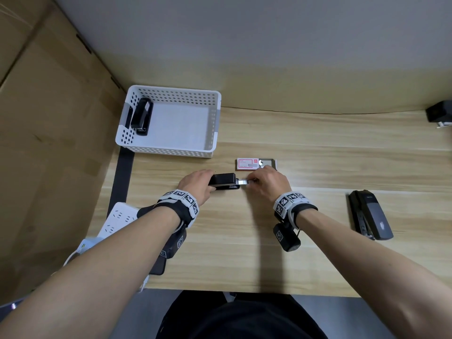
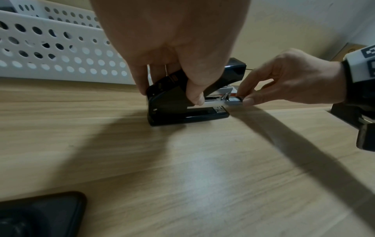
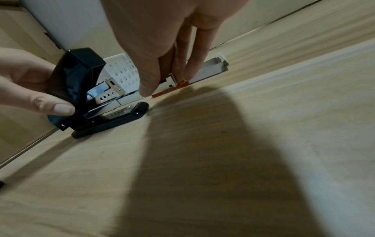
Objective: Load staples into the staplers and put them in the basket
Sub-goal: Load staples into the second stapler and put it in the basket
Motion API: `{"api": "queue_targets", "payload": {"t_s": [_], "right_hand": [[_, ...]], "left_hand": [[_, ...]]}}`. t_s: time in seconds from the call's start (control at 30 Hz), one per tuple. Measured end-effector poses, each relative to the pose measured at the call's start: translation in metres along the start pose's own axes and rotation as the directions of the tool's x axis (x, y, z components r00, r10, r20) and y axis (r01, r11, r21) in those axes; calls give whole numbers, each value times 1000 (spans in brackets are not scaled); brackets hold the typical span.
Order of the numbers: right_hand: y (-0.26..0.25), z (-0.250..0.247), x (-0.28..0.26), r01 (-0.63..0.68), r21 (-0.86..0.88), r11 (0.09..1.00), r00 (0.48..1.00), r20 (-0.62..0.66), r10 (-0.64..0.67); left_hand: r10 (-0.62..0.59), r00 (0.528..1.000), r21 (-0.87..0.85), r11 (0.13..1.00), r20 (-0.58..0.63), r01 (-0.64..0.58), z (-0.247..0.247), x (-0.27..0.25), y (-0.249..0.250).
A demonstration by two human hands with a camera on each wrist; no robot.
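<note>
A black stapler [image 1: 223, 182] stands on the wooden table [image 1: 244, 241] with its top cover raised [image 3: 79, 67]. My left hand [image 1: 198, 184] grips it from above at the rear, thumb on the near side [image 2: 196, 99]. My right hand [image 1: 254, 181] pinches a silver staple strip [image 2: 233, 102] at the front end of the stapler's metal channel [image 3: 125, 100]. Just behind my hands lies a red-and-white staple box [image 1: 255, 164], open. At the back left is the white perforated basket [image 1: 168, 150], with one black stapler [image 1: 141, 116] lying against its left wall.
A larger black and grey stapler [image 1: 369, 214] lies at the right of the table. Another dark object [image 1: 439, 113] sits at the far right edge. A white power strip [image 1: 117, 218] and a dark phone [image 2: 40, 214] lie at the near left. A cardboard wall [image 1: 49, 143] borders the left side.
</note>
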State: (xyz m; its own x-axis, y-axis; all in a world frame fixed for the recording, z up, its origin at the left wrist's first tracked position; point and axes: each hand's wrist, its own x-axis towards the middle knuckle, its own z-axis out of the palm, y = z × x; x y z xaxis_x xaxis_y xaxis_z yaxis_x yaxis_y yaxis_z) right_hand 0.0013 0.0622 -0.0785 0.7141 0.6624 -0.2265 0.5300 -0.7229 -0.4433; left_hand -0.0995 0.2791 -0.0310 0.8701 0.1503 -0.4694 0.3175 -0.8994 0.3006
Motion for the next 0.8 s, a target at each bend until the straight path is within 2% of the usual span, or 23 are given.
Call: {"api": "queue_targets", "payload": {"t_s": [0.17,0.4,0.8], "right_hand": [[5,3,-9,-52,54,997,999,3,52],[20,4,-28,-140,116,983,989,-24,144],[8,3,-33,-151,130,980,986,-47,158]], "left_hand": [[3,1000,31,1000,9,-3,0,2,0],[14,999,175,984,48,-22,-5,3,6],[29,998,63,998,53,-32,-1,6,-2]]}}
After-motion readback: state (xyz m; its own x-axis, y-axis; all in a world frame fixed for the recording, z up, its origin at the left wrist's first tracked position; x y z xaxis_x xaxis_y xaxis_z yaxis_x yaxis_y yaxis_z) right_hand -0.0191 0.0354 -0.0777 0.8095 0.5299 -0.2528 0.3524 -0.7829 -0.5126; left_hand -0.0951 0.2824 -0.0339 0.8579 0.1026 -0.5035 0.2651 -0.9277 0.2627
